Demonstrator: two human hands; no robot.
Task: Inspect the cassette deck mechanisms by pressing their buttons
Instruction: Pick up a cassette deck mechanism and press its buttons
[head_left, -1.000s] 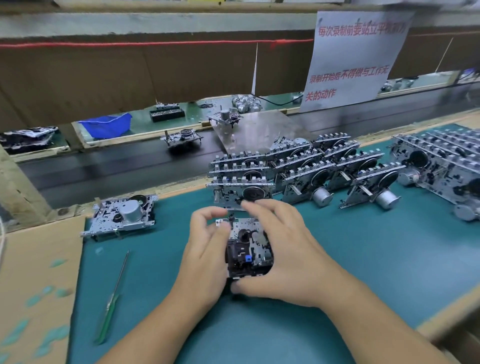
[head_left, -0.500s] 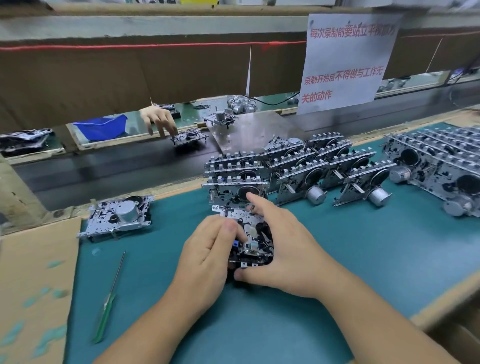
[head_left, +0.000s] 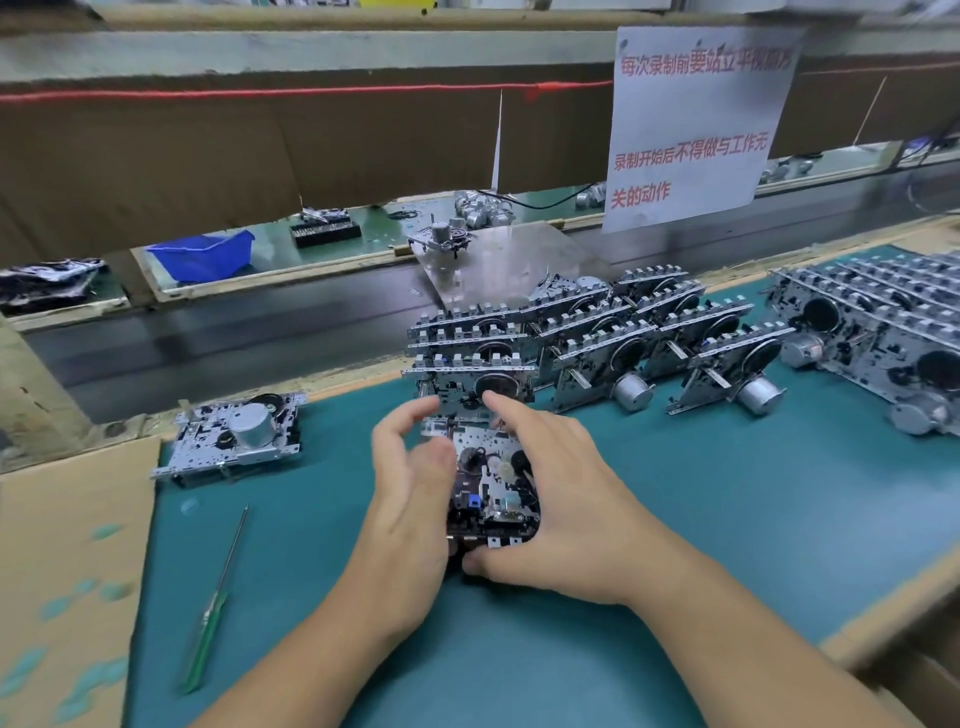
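1. Deck (head_left: 491, 486) – metal cassette mech., held between both hands just above the counter (head_left: 727, 519), centre-front; small blue part on its near half.
2. Left hand (head_left: 410, 499) – on deck's left side, thumb pressed to its edge, fingers curled over the far-left corner; grips deck.
3. Right hand (head_left: 561, 499) – wrapped round deck's right side, forefinger stretched over the far edge, thumb under the near edge; grips deck.
4. Counter – teal mat top, cardboard sheet (head_left: 62, 571) on its left part.
5. Deck rows (head_left: 587, 343) – approx. a dozen like mechs., standing on edge w/ button strips up, just beyond the hands; silver motors face front.
6. Right batch (head_left: 883, 332) – more mechs. packed together, far right, partly out of view.
7. Lone deck (head_left: 236, 436) – lies flat, motor up, left of hands, near cardboard edge.
8. Screwdriver (head_left: 215, 603) – green handle, thin shaft, on mat front-left, well apart from hands.
9. Belt (head_left: 234, 338) – dark conveyor strip behind counter.
10. Blue bin (head_left: 202, 254) – beyond belt, left.
11. Sign (head_left: 691, 124) – white sheet, red Chinese text, hangs upper right.
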